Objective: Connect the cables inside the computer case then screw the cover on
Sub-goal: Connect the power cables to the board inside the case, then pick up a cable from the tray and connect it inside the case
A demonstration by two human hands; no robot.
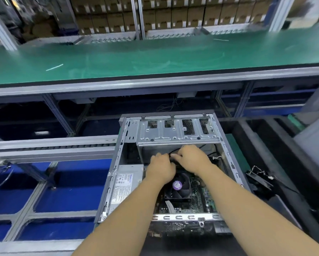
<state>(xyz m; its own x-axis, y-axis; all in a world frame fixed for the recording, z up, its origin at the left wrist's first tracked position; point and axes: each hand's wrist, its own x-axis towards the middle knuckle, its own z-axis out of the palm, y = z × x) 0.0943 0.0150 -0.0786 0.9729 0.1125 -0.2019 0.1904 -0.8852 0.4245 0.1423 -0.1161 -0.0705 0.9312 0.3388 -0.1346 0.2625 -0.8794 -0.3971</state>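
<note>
Computer case (118,182), cover off, at 6 o'clock below the green bench (155,58): your left hand (160,168) and right hand (192,158) pinch a black cable (174,150) above the fan (177,187); align the plug squarely before pressing

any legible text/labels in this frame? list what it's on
None reads clearly.
Power supply label: blue logo and lines of print, too blurred to read.
Purple sticker on the CPU fan: print too small.
Motherboard: markings illegible.
Cardboard boxes on the far shelf: labels blurred.
</note>
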